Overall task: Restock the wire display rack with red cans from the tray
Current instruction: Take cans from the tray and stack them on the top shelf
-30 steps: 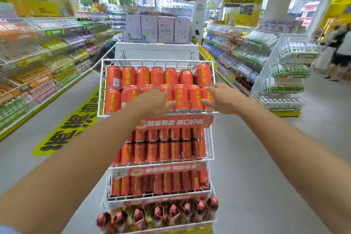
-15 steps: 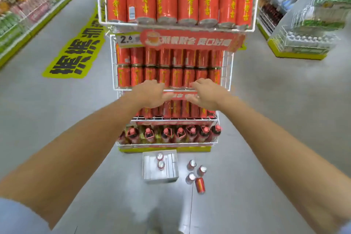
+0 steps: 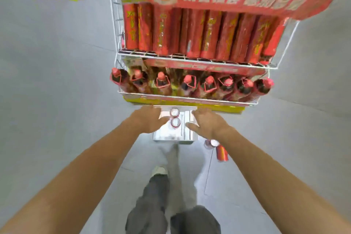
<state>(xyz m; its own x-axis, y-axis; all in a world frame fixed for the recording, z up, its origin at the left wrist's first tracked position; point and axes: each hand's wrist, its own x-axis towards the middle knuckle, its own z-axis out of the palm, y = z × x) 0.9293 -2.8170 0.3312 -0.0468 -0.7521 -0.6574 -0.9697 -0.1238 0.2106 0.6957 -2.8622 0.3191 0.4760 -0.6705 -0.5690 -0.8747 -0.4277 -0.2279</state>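
Grey shop floor now fills the view — both hands, left hand [image 3: 150,119] and right hand [image 3: 208,125], have dropped from the wire rack [image 3: 191,59] to the tray [image 3: 171,136], fingers spread and empty, flanking its two remaining red cans [image 3: 175,118] — likely reaching for them.

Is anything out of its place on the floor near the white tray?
Yes. One red can lies on its side on the grey floor, right of the white tray, beside upright cans.
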